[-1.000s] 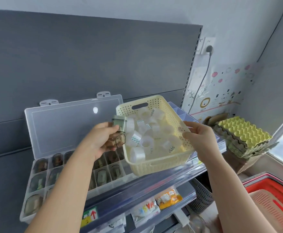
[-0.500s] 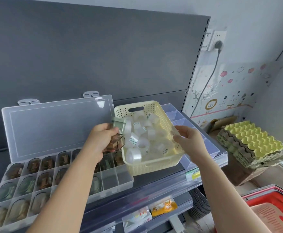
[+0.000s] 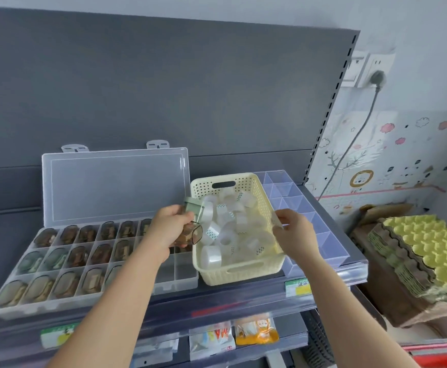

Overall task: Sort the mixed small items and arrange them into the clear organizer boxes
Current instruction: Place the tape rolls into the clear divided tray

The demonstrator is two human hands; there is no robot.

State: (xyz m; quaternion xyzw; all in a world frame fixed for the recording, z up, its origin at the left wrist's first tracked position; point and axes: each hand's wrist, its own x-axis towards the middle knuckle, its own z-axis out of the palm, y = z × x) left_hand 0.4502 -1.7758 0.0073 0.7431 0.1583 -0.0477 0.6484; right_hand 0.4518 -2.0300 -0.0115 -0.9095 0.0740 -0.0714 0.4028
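Note:
A cream perforated basket (image 3: 259, 189) full of several clear tape rolls (image 3: 211, 257) rests on the grey shelf. My right hand (image 3: 294, 232) grips its right rim. My left hand (image 3: 170, 229) holds a small clear-cased item with a green cap (image 3: 194, 221) at the basket's left rim. Left of the basket lies a clear organizer box (image 3: 164, 284) with its lid (image 3: 116, 184) raised; most compartments hold brownish and greenish cased items, while the ones nearest the basket look bare. A second clear organizer box (image 3: 320, 235) with bare compartments sits to the right, partly behind the basket.
Stacked yellow egg trays (image 3: 424, 251) sit on a cardboard box at the right. A red basket (image 3: 440, 354) shows at the bottom right corner. Packets (image 3: 256, 330) hang on the lower shelf. A power cord (image 3: 355, 139) hangs from a wall socket.
The basket has come down from a tilted, lifted position onto the shelf between the two boxes. Both hands moved down with it, and the view shifted so more of the left box shows.

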